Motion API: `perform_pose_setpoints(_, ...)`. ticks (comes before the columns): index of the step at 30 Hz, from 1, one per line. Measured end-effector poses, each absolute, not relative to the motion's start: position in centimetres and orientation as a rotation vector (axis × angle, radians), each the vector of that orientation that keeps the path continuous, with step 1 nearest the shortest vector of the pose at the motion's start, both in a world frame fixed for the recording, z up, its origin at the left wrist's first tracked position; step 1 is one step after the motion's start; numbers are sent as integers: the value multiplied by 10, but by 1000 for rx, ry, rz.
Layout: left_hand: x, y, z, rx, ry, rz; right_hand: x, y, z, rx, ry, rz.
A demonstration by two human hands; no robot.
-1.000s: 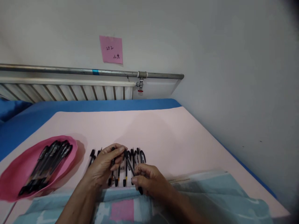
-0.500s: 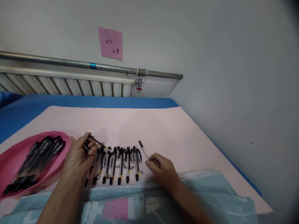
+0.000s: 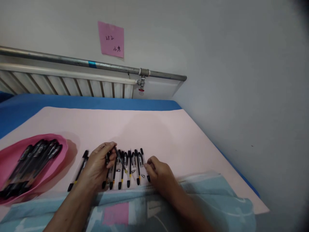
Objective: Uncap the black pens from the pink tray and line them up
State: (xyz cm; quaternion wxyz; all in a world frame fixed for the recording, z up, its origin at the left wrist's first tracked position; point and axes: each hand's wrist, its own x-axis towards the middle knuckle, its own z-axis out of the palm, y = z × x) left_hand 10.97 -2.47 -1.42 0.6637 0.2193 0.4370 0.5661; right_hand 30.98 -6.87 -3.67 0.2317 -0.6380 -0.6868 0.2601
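Note:
My left hand is closed, pinching a dark pen refill with a yellowish end that slants down over a row of pen parts. Something black, partly hidden, sits among its curled fingers. At the row's right end, my right hand is closed with its fingertips on a clear pen barrel with black ends. Beside it lie several barrels, one of them a pen barrel with a black tail. Between them are black pen caps and small silver cone tips.
To the left, a pink basin holds several black pens. More pen parts lie between it and my left hand. Light blue patterned cloth covers the near edge of the pale pink sheet. A wall rises at right.
My left hand has moved right with the refill, uncovering pen parts on its left. My right hand has brought the barrel down to the row's right end. The view has shifted slightly.

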Motion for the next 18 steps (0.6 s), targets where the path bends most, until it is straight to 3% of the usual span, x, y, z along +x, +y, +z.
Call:
perform_pose_setpoints(4,122,-31,-16,611,1043,1084,309,-70,-32,-1659,-1786,815)
perform_pose_setpoints(10,141,-40,-19,705,1074,887,298,-77,-25,-1382,-1647,1297)
perform_pose_setpoints(18,141,-40,-21,597,987,945,317,-59,-42,-1678,-1481,1019)
